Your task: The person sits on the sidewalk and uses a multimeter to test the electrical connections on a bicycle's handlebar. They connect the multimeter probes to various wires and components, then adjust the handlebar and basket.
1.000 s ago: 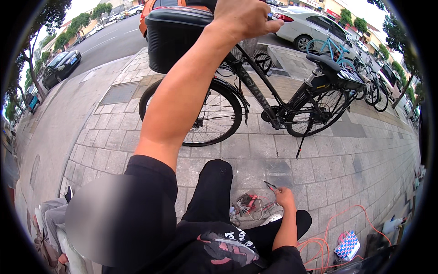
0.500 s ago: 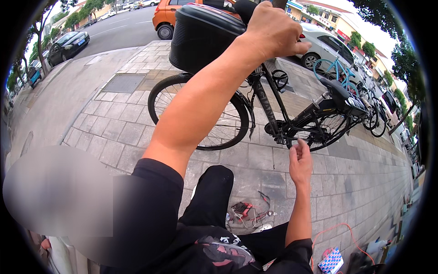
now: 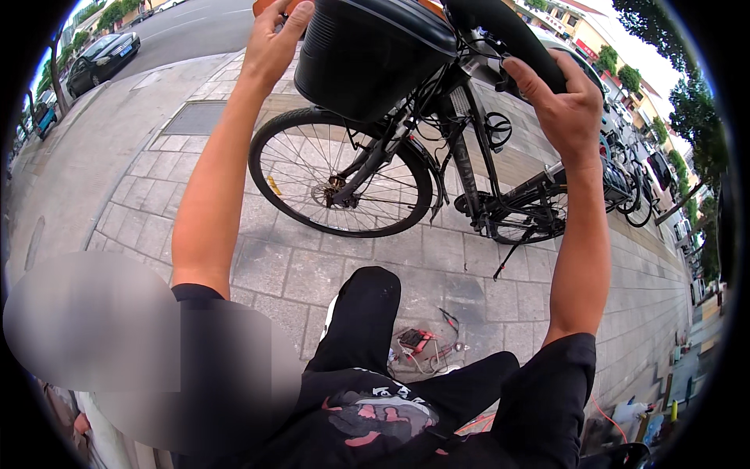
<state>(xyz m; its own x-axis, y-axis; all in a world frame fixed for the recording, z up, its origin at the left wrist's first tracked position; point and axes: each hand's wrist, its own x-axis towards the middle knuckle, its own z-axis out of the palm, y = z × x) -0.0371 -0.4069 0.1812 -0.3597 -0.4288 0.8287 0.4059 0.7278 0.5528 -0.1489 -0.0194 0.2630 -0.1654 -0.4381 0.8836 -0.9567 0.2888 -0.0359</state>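
Note:
A black bicycle (image 3: 469, 156) stands across in front of me with a black box (image 3: 367, 59) mounted at its front. My right hand (image 3: 570, 102) is closed round the thick black handlebar grip (image 3: 519, 35), thumb on the near side. My left hand (image 3: 273, 47) is raised beside the left edge of the box, thumb apart from the fingers. Some of its fingertips reach the picture's upper edge, so whether it touches the box I cannot tell. The front wheel (image 3: 269, 181) rests on the paving, and the kickstand (image 3: 512, 254) slants down toward it.
Between my knees on the paving (image 3: 312, 270) lie a red and black device (image 3: 414, 338) and some cables. An orange cord (image 3: 609, 414) and assorted items are at the lower right. Parked bicycles (image 3: 637, 195) stand at the right; a dark car (image 3: 101, 59) is at the far left.
My left hand has left the handlebar area and moved left beside the box. My right hand has risen from near the pedals to the handlebar grip. The handlebar and box have shifted right.

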